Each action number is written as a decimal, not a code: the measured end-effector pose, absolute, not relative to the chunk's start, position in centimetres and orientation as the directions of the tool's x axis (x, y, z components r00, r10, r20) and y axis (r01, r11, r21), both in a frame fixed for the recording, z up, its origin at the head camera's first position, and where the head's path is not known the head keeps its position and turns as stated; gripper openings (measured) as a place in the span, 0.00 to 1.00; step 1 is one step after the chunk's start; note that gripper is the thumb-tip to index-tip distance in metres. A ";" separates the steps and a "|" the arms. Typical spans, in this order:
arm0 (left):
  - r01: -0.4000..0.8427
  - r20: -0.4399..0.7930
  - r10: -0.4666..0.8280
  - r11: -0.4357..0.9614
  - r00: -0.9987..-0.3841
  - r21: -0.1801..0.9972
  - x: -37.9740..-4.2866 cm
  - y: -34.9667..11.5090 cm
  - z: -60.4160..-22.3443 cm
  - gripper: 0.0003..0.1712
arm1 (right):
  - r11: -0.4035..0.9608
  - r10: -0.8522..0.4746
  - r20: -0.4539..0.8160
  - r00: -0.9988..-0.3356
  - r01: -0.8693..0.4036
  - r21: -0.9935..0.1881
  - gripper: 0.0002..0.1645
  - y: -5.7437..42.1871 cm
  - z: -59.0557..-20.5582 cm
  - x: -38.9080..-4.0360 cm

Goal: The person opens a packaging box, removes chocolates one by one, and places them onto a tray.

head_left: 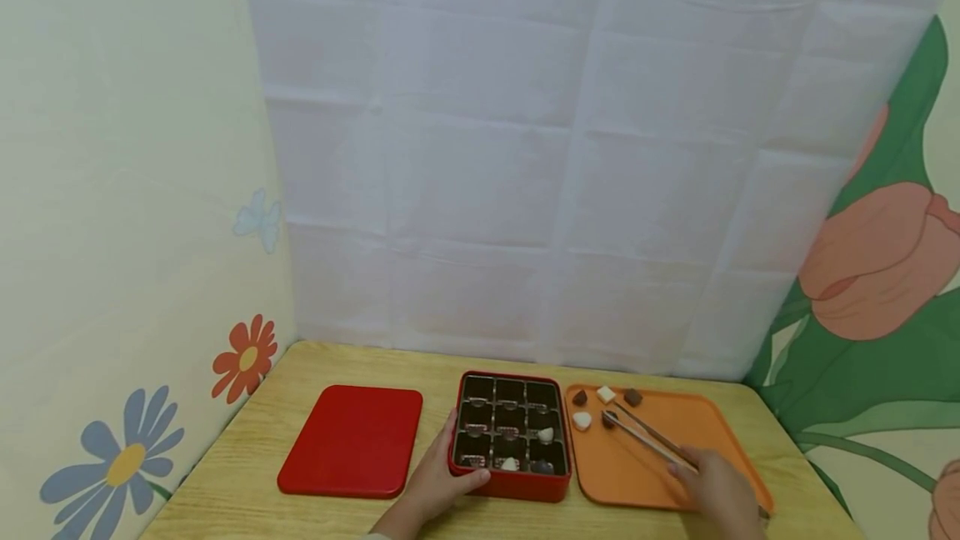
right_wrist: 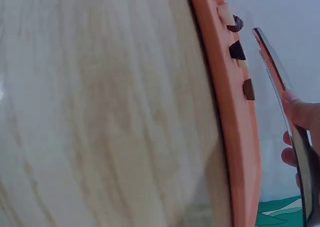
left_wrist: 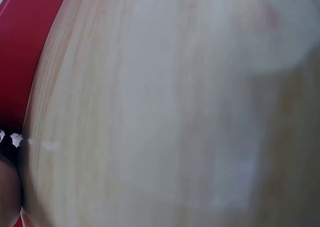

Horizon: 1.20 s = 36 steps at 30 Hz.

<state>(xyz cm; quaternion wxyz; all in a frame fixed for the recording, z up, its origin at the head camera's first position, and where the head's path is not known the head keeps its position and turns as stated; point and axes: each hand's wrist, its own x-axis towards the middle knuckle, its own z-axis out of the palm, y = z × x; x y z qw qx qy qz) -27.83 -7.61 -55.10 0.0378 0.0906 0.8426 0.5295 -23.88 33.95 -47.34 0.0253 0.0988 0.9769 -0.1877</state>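
My left hand (head_left: 438, 477) holds the near left corner of a red box (head_left: 525, 486), its thumb on the front wall. The box has a dark divided insert; two white pieces (head_left: 546, 435) and a dark piece (head_left: 542, 467) lie in its near right compartments. My right hand (head_left: 716, 486) grips metal tongs (head_left: 656, 440) above an orange tray (head_left: 645, 477). Around a dark chocolate (head_left: 609, 420) on the tray are the tong tips; whether they touch it I cannot tell. The right wrist view shows the tongs (right_wrist: 275, 69) with tips apart.
Also on the tray lie two brown chocolates (head_left: 633, 397), a white square piece (head_left: 606, 394) and a white heart-like piece (head_left: 582, 421). A red lid (head_left: 352, 440) lies flat on the wooden table (head_left: 240, 498), left of the box. A white curtain (head_left: 480, 190) hangs behind.
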 end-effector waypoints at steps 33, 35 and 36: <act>0.108 0.027 0.200 0.409 -0.979 0.906 -27.7 -7.6 -54.8 0.66 | 0.963 -0.266 0.154 -0.951 -0.267 0.016 0.23 28.0 -40.6 -25.8; 0.108 0.026 0.200 0.412 -0.980 0.905 -27.7 -7.6 -54.8 0.66 | 0.954 -0.299 0.163 -0.940 -0.295 0.052 0.23 27.6 -40.5 -26.0; 0.108 0.026 0.200 0.412 -0.980 0.905 -27.7 -7.6 -54.8 0.66 | 0.949 -0.316 0.162 -0.935 -0.310 0.064 0.23 27.4 -40.4 -26.2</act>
